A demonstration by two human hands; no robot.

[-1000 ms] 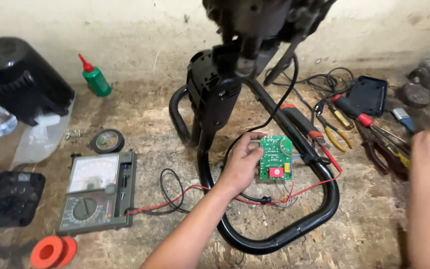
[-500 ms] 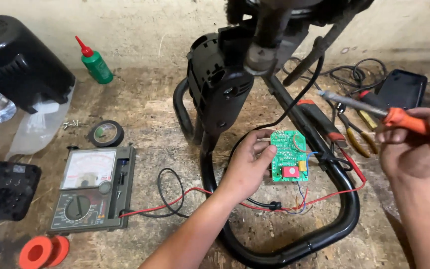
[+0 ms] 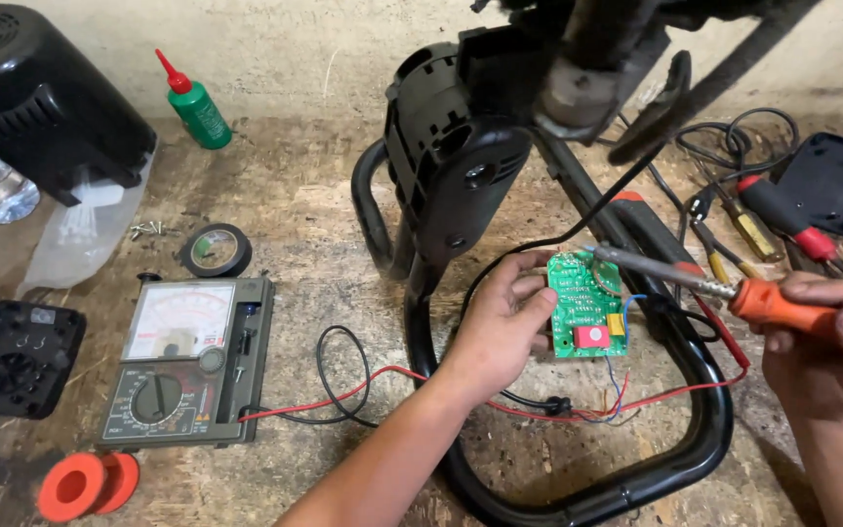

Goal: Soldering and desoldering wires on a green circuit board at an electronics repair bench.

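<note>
My left hand [image 3: 500, 327] holds a small green circuit board [image 3: 585, 304] upright over the black tubular base [image 3: 704, 429] of a fan. My right hand [image 3: 822, 342] grips the orange handle of a soldering iron [image 3: 695, 281]; its metal tip rests at the board's upper edge. Thin red, blue and black wires [image 3: 607, 395] hang from the board's bottom. The fan's black motor housing [image 3: 456, 166] stands just behind the board.
An analog multimeter [image 3: 187, 361] lies at left, its red and black leads [image 3: 343, 395] running toward the board. Black tape roll [image 3: 215, 250], green oil bottle [image 3: 197, 105], black fan cover [image 3: 36, 93], orange spool [image 3: 85, 483], screwdrivers [image 3: 782, 220] and a black cover [image 3: 836, 181] surround the work spot.
My right hand came in from the right with the soldering iron and brought its tip down to the board's top edge. My left hand kept the board in place.
</note>
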